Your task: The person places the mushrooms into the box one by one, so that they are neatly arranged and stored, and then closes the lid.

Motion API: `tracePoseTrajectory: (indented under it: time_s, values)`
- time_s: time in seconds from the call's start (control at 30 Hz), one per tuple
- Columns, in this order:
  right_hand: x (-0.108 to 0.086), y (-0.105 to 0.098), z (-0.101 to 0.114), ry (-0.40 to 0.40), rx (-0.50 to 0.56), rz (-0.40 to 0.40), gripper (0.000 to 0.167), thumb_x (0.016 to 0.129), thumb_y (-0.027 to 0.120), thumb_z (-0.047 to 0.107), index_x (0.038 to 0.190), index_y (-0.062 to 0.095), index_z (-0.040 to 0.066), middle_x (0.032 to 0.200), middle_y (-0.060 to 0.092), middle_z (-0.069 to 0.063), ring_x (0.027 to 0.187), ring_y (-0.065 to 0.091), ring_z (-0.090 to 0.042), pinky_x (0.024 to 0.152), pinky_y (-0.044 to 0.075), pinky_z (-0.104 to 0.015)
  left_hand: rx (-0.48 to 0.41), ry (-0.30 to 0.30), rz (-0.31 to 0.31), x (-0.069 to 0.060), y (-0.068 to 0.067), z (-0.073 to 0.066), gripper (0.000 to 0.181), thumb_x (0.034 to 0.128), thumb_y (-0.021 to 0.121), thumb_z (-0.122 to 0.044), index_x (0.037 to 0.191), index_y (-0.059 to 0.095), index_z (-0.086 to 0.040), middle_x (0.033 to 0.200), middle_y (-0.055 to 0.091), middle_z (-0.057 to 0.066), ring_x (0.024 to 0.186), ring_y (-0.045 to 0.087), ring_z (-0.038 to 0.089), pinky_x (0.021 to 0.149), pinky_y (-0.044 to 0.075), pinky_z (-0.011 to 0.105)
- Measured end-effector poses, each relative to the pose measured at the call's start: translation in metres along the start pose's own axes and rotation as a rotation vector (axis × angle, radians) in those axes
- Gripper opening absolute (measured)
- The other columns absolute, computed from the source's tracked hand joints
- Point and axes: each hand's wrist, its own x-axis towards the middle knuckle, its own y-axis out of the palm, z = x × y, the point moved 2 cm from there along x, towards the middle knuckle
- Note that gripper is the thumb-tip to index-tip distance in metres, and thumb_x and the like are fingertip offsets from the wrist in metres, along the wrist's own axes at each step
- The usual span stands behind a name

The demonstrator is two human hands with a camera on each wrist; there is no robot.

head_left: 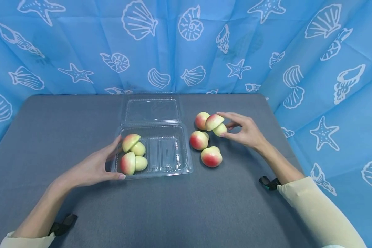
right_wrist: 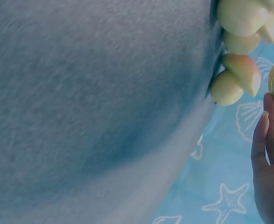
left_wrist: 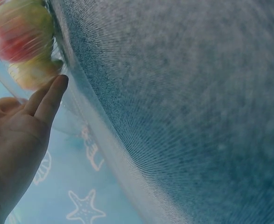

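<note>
One left grip (head_left: 94, 168) is spread wide, its fingers and thumb touching the left side of the clear plastic box (head_left: 166, 151); if it pushes too hard, the thin wall might bend or the box might slide. Two mushrooms, the back one (head_left: 131, 142) and the front one (head_left: 128, 163), lie on their sides in the box's left part, and a bump could make them roll. Behind them the lid (head_left: 152, 110) lies open; a hard tug might flip it up. To the right, three loose mushrooms, the far one (head_left: 201, 120), the middle one (head_left: 199, 140) and the near one (head_left: 211, 157), sit close together on the tabletop (head_left: 161, 213). Just beside them, the right grip (head_left: 247, 131) pinches another mushroom (head_left: 214, 122) between thumb and fingertips. It looks smooth and round, so a weak pinch could drop it, and swinging it low could knock the others.
</note>
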Motion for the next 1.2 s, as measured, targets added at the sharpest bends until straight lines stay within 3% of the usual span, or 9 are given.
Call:
tracePoseTrajectory:
  time_s: [0.3,0.6,0.7,0.9,1.2]
  values:
    - [0.008,0.01,0.009,-0.018,0.04,0.024,0.065,0.075,0.084,-0.003,0.135,0.059,-0.002,0.128,0.063,-0.018,0.085,0.071,-0.028,0.078,0.057,-0.049,-0.048,0.001,0.013,0.0,0.0,-0.001,0.128,0.0765,0.079,-0.057,0.159,-0.007,-0.013,0.162,0.014,0.024,0.137,0.039,0.044,0.104,0.04,0.058]
    - [0.017,0.02,0.018,-0.035,0.096,0.062,0.063,0.076,0.083,-0.005,0.134,0.058,-0.005,0.127,0.062,-0.021,0.083,0.071,-0.029,0.077,0.058,-0.05,0.01,-0.013,0.001,-0.001,0.0,-0.001,0.128,0.0747,0.078,-0.062,0.16,-0.002,-0.011,0.163,0.011,0.024,0.137,0.039,0.047,0.105,0.038,0.062]
    - [0.02,0.028,0.009,-0.043,0.114,0.071,0.065,0.075,0.083,-0.005,0.135,0.058,-0.005,0.127,0.063,-0.02,0.082,0.071,-0.029,0.078,0.058,-0.047,0.009,-0.012,0.0,-0.001,0.0,-0.001,0.127,0.075,0.078,-0.062,0.16,-0.001,-0.011,0.163,0.012,0.023,0.137,0.039,0.046,0.105,0.038,0.062]
    - [0.026,0.042,-0.009,-0.062,0.132,0.082,0.069,0.074,0.087,0.004,0.137,0.059,0.003,0.129,0.063,-0.012,0.083,0.073,-0.021,0.078,0.059,-0.04,-0.021,0.007,0.003,-0.001,0.0,-0.002,0.127,0.0761,0.079,-0.059,0.16,-0.004,-0.01,0.162,0.014,0.024,0.137,0.04,0.045,0.105,0.039,0.059]
    - [0.036,0.052,0.001,-0.066,0.111,0.111,0.068,0.078,0.086,0.013,0.14,0.058,0.012,0.129,0.063,-0.006,0.086,0.072,-0.016,0.08,0.057,-0.038,0.011,-0.004,0.0,0.0,0.0,0.0,0.125,0.0761,0.079,-0.059,0.16,0.0,-0.01,0.164,0.011,0.019,0.14,0.036,0.044,0.107,0.035,0.061]
